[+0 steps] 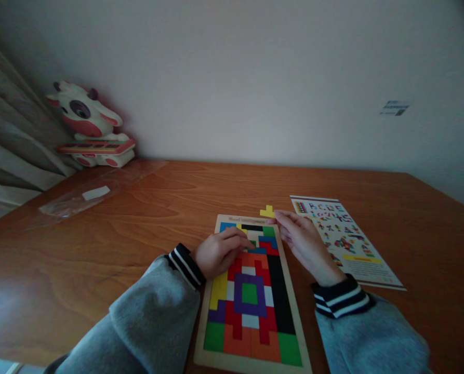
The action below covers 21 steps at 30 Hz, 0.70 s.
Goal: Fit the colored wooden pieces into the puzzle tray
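Note:
A wooden block puzzle board (pixel 306 358) lies in front of me, its frame filled with flat pieces in several colours. My left hand (pixel 220 252) rests over the upper left of the board, palm down. Its fingers reach out and the fingertips touch pieces near a small blue one; some pieces under the hand are hidden. Just beyond the board's top right corner, my right hand (pixel 304 241) pinches a yellow T-shaped block (pixel 268 211) between thumb and fingers. A black area (pixel 284 296) runs down the board's right side, beside red, purple and green pieces.
Right of the board lies a printed pattern sheet (pixel 356 236), partly behind my right hand. A clear plastic bag (pixel 71 200) with a white label is at the left on the wooden table (pixel 146 208). A cow-shaped toy keyboard (pixel 95 127) stands in the back left corner by a curtain (pixel 13 124).

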### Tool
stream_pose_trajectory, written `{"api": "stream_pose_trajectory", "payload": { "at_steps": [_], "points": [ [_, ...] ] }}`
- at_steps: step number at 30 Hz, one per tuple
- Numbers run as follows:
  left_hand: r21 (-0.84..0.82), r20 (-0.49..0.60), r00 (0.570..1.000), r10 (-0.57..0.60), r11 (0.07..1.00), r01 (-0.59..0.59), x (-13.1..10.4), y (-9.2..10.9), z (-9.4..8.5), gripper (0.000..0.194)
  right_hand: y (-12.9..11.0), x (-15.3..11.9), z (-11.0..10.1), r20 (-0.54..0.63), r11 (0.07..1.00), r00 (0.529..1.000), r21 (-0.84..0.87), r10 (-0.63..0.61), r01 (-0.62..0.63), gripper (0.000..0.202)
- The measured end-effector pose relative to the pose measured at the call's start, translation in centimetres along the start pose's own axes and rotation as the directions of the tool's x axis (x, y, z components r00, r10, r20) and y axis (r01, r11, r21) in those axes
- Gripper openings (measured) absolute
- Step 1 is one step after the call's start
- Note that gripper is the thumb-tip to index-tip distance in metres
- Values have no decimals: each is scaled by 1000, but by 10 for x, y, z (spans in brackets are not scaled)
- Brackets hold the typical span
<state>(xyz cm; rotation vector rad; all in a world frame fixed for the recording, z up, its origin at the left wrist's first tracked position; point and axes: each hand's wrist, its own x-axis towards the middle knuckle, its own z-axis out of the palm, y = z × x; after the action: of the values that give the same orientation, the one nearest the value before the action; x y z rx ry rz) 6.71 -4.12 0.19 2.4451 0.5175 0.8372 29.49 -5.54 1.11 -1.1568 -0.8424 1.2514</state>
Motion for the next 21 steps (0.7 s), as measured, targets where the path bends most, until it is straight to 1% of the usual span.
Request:
{"api": "stream_pose_trajectory", "payload": {
  "at_steps": [2,4,5,7,9,11,13,14,15,16,18,19,20,21],
  "points": [
    [-9,-132,988,-85,996,85,1,-1,0,26,2,0,-1,25,999,1000,-41,-3,4,29],
    [-22,-255,952,-170,985,171,3,-3,-1,22,4,-2,0,81,994,997,-109,-9,17,29],
    [-35,-293,934,-204,979,202,3,-3,-2,21,5,-4,1,122,989,992,-148,-10,28,28],
    [-77,-319,915,-247,969,235,3,-4,-4,25,7,-7,4,216,972,976,-227,-4,55,26],
    [-136,-303,917,-258,964,227,3,-5,-4,29,8,-11,10,298,953,954,-287,-6,96,22],
    [-197,-291,922,-255,959,203,3,-6,-2,25,9,-15,17,374,934,927,-317,-36,165,19],
    [-252,-299,913,-276,946,204,3,-8,0,20,9,-17,23,417,907,904,-340,-92,249,18],
    [-282,-318,897,-307,934,220,4,-10,2,19,9,-18,24,416,888,901,-361,-121,286,19],
    [-324,-340,870,-357,913,248,4,-11,3,20,9,-18,25,397,863,905,-395,-150,316,20],
    [-379,-359,832,-423,881,284,5,-13,3,22,10,-18,25,369,831,913,-442,-174,337,22],
    [-507,-368,739,-565,788,350,6,-16,4,29,10,-17,25,336,749,919,-551,-205,368,23],
    [-562,-359,695,-623,738,372,6,-17,3,32,10,-18,24,346,703,915,-597,-210,387,21],
    [-602,-346,662,-665,699,387,7,-17,2,35,11,-18,24,372,657,905,-633,-206,410,19],
    [-624,-334,641,-691,672,399,8,-18,2,37,12,-19,24,404,614,893,-658,-200,435,17]
  ]
}}
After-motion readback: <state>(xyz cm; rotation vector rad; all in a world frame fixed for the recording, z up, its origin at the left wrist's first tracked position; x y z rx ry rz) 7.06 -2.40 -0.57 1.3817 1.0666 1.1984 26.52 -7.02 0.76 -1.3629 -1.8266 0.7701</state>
